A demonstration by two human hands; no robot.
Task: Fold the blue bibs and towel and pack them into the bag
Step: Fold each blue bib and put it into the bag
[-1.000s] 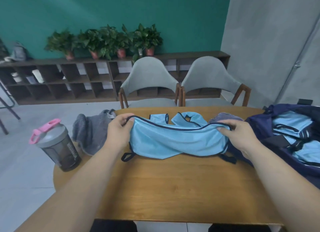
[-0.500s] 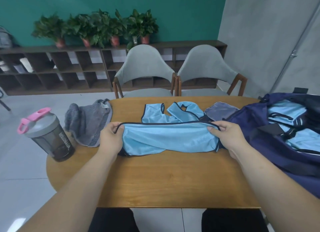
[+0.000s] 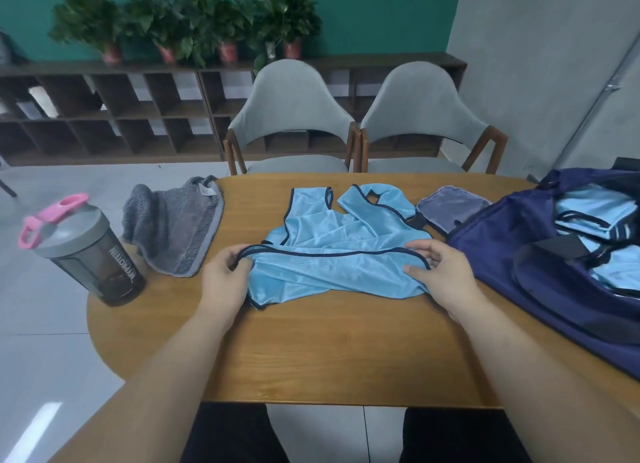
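It looks like an office lounge: a cubby shelf (image 3: 138, 116) with potted plants (image 3: 194, 23) runs across the upper left, and grey chairs (image 3: 294, 116) face the wooden worktop (image 3: 329, 352).

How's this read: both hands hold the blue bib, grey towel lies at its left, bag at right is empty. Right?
Wrong on the bag: in the head view it holds folded bibs, not empty. Rest stands: left hand and right hand hold the blue bib, grey towel at its left.

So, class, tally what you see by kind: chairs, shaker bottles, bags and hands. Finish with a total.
chairs: 2
shaker bottle: 1
bag: 1
hands: 2
Total: 6
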